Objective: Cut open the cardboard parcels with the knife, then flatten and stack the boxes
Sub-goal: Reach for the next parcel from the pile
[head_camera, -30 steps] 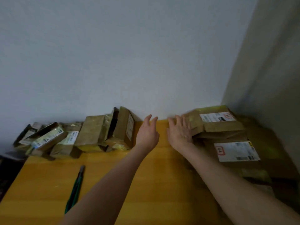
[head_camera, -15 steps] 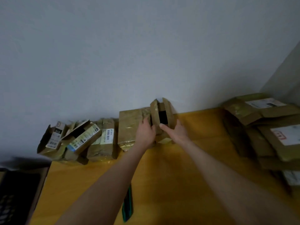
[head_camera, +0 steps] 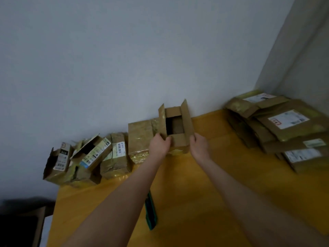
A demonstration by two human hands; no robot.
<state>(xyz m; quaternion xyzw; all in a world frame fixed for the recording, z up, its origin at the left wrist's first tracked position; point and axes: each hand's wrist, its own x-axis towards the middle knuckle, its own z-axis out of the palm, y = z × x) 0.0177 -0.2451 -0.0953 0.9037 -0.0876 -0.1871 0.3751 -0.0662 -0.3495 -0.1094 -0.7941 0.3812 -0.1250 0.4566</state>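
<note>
Cardboard box point(head_camera: 178, 143) between left fingers point(head_camera: 166, 140) and right fingers point(head_camera: 193, 138).

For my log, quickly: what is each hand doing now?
Left hand: grips the open box by its left flap.
Right hand: holds the box's right side.

1. The left hand point(head_camera: 159, 145), held open in mid-air a second ago, is now closed on the near left corner of the open box point(head_camera: 179, 140), with the thumb laid across its front wall.
2. The right hand point(head_camera: 199, 146) is taken away from the stack of flattened boxes point(head_camera: 284, 125) at the right of the frame and is wrapped round the box's near right edge.
3. The open box, earlier seen leaning on its side with a label turned to the right, is now turned mouth toward the camera, with both long flaps raised.
4. The knife point(head_camera: 151, 213), earlier seen at lower left, is now found at lower centre, partly covered by the left arm.
</note>
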